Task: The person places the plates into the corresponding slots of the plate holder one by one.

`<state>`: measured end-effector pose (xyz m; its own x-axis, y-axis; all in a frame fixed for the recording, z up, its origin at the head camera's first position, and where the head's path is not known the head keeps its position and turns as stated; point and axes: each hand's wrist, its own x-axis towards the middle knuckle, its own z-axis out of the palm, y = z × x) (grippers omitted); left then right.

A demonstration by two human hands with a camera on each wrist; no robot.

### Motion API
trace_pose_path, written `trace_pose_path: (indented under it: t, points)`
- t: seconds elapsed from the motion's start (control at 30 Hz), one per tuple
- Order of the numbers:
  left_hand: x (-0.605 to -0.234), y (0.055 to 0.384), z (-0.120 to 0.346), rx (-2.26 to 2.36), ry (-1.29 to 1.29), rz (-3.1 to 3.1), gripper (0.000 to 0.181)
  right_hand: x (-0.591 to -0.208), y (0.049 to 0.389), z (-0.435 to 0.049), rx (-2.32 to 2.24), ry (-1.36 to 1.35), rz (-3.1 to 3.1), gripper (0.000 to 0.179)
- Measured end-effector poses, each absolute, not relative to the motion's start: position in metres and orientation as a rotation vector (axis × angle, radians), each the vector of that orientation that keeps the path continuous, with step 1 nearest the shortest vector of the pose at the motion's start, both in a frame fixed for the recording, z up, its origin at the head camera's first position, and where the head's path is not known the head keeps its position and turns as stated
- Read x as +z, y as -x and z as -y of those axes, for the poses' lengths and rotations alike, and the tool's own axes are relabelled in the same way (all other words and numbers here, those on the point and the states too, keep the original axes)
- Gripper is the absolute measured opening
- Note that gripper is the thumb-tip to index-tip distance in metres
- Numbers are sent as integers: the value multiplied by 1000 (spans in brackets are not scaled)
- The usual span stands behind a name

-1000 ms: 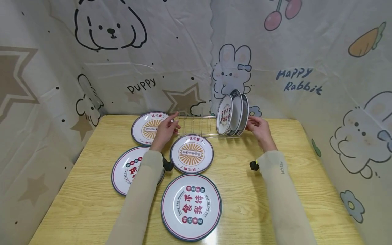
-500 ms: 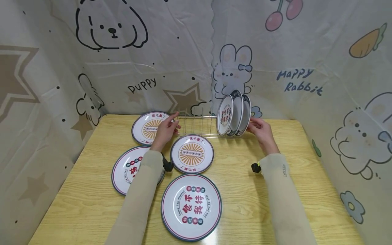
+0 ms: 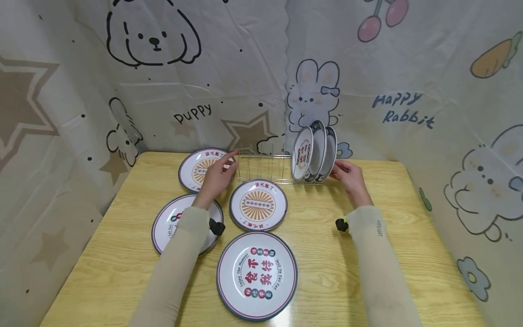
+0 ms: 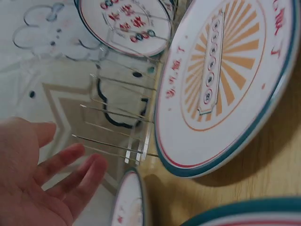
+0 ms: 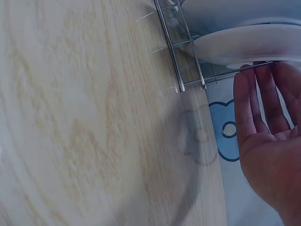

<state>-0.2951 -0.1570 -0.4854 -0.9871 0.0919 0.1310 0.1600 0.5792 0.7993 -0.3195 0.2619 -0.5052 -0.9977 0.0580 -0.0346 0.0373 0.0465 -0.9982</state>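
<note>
In the head view, the clock is read from the small sunburst plate (image 3: 258, 205), which is laid flat on the wood-grained bench (image 3: 327, 272). A wire rack (image 3: 265, 156) is set at 1 o'clock, and three dishes (image 3: 314, 152) are held on edge in its right end, the leftmost printed with red characters. A second sunburst plate (image 3: 198, 171) is placed at 10 o'clock; a red-lettered plate (image 3: 163, 229), partly covered by the left sleeve (image 3: 169, 272), is placed at 9, and a large plate (image 3: 257, 275) at 6. The left hand (image 3: 215, 179) is held over the second sunburst plate at 10 o'clock, near the rack's left end. The right hand (image 3: 350, 179) is placed between 2 and 3 o'clock, at the outermost dish. A printed cloth (image 3: 241, 63) is hung behind.

In the left wrist view, the left hand is seen at 8 o'clock, palm exposed and fingers relaxed; nothing is grasped. Whether a wire is touched cannot be told. The small sunburst plate is seen at 2 o'clock.

In the right wrist view, the rack's end is seen at 1 o'clock and dish undersides at 2. The right hand is seen at 3, its fingers extended, tips rested at the end wire; no grasp is formed.
</note>
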Motion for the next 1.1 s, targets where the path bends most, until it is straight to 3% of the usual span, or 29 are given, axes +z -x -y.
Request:
trace_pose_path:
  t: [0.3,0.53,0.87,1.1]
  points:
    - [-468,231,163,-1292,404,2891,42,-504,322,-264,2114,137,2364,40]
    - [-486,169,181,-1307,420,2944,39,-504,323,-264,2171,102,2338,39]
    - [-498,114,255,-1182,59,2786,36,-505,320,-264,2188,119,2359,40]
    - [-506,111,307,-1220,-362,2769,50,-510,319,-263,2225,102,2249,11]
